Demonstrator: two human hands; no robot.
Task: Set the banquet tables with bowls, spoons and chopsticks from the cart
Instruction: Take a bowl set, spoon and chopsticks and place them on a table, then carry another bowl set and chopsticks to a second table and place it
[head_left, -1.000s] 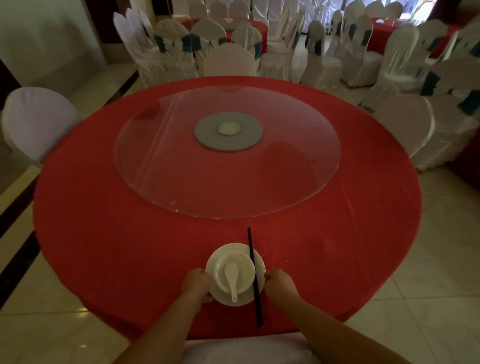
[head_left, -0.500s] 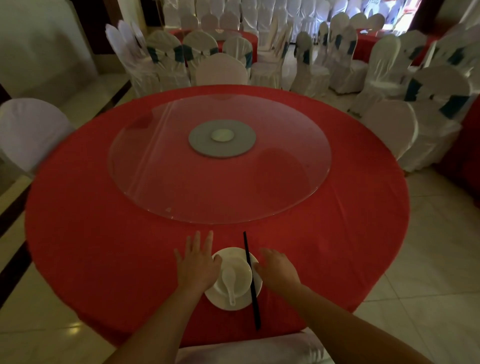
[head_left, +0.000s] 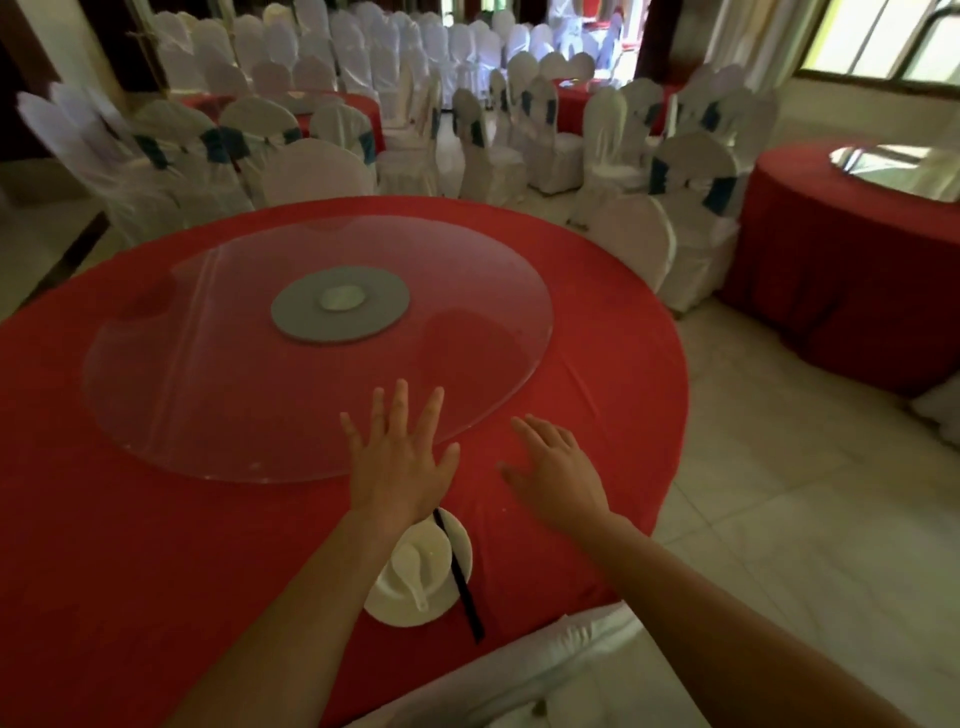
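- Head view shows one place setting at the near edge of the bench (head_left: 130, 545); a white bowl (head_left: 436, 545) is set on a white plate (head_left: 389, 610), a spoon (head_left: 415, 571) is laid in the bowl, and black chopsticks (head_left: 460, 577) are laid across the right side of the plate.
- The left hand (head_left: 397, 462) is held flat with the fingers spread and nothing is gripped; its wrist hides the far rim of the plate, and its fingertips overlap the edge of the glass turntable (head_left: 208, 364); whether the glass is touched cannot be told.
- The right hand (head_left: 558, 473) is also opened and empty, with relaxed fingers; it is held over the red cloth, to the right of the chopsticks and apart from them.
- One second ago both hands were curled at the two sides of the plate; half a second ago they were being opened; now they are taken off it and moved forward, and the view is turned to the right, where another red bench (head_left: 831, 270) is seen.
- From this it is judged that the setting is released and finished; the other seats of this bench are judged to need the same set; the cart is not in view, so more pieces must probably be fetched from it.
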